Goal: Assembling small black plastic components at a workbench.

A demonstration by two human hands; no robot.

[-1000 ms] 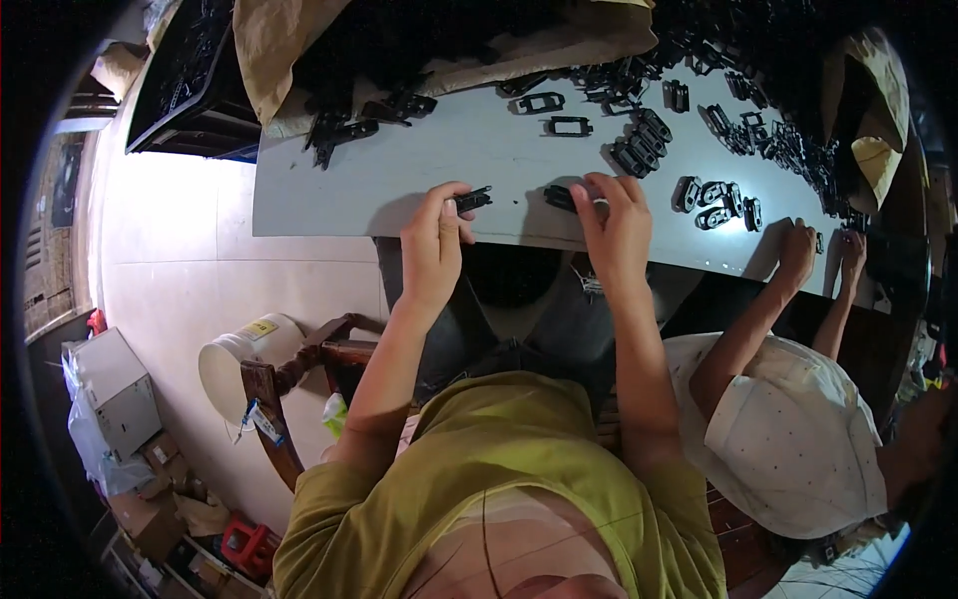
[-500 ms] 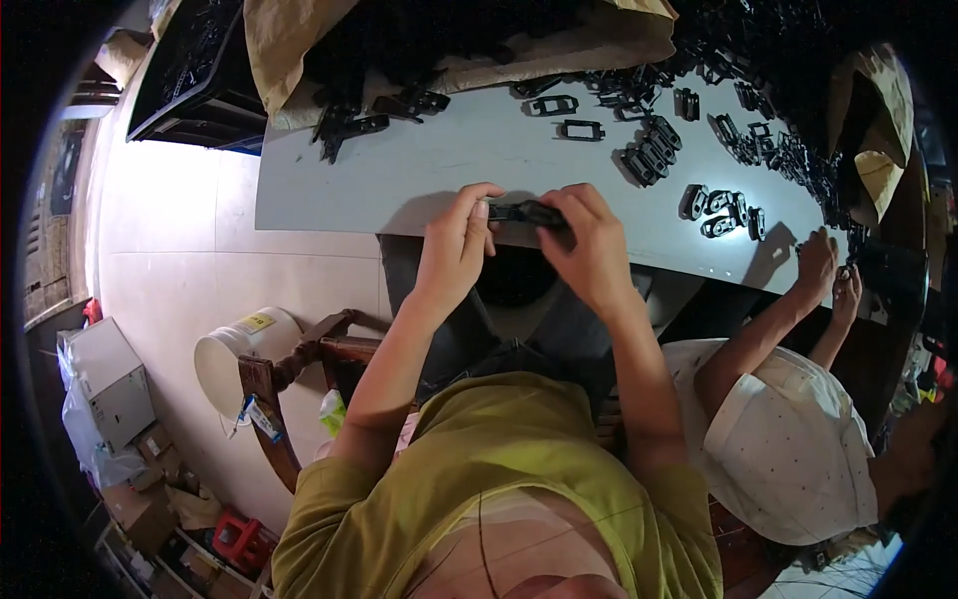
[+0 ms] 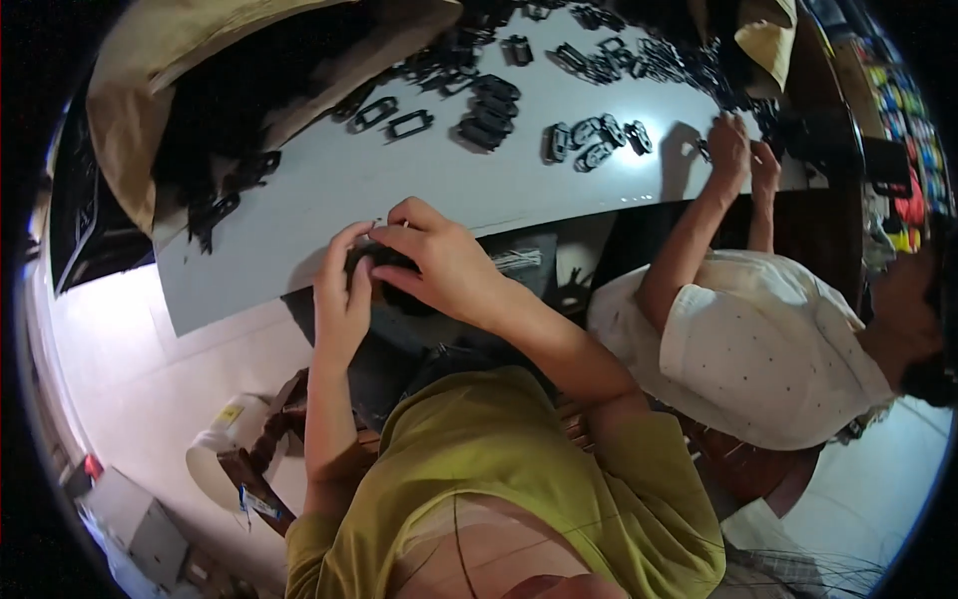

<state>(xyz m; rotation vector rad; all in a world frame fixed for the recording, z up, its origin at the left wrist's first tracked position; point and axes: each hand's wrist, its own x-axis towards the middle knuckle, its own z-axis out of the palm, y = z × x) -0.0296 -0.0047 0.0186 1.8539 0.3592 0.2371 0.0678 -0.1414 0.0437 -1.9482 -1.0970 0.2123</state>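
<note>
At the table's front edge, my left hand [image 3: 337, 285] and my right hand [image 3: 439, 258] meet with fingers closed around a small black plastic part [image 3: 361, 252]. The fingers cover most of it, so its exact shape is hidden. Past my hands lie two black rectangular frames [image 3: 409, 124] with open centres. A tight row of black plastic housings [image 3: 489, 112] sits just right of them. Farther right, several loose housings [image 3: 595, 142] form a small cluster on the grey table [image 3: 269, 220].
A large brown paper bag [image 3: 130, 110] of black parts stands far left, with a few parts [image 3: 215, 210] beside it. On the right a co-worker in a white top [image 3: 758, 339] handles something small near a heap of parts [image 3: 679, 65]. A white bucket [image 3: 225, 439] stands lower left.
The view has swung, so the table now appears tilted. My hands have come together; my right fingers now cover the black part that earlier showed between both hands.
</note>
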